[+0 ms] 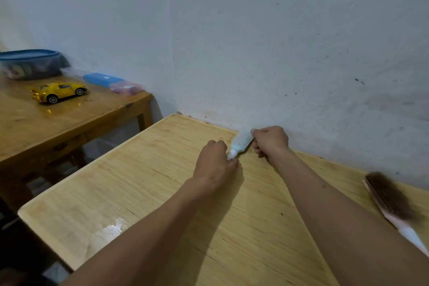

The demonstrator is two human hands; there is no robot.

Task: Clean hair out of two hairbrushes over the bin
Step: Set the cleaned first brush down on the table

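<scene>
Your worktop (139, 193) abuts the wall (278, 42). One hairbrush (241, 143) sits at its far edge, between your hands. The second hairbrush (394, 202) lies at right. A side table (34, 127) stands left, carrying a toy car (59, 91) and boxes (113, 82).

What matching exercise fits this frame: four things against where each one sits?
Things:
1. light blue hairbrush
2. pink hairbrush
3. yellow toy car
4. blue-lidded container

Places:
A. far left, back of the darker table
B. held in both hands near the wall
C. lying at the light table's right edge
D. on the darker table, in front of the container

Pairs: 1-B, 2-C, 3-D, 4-A
</scene>
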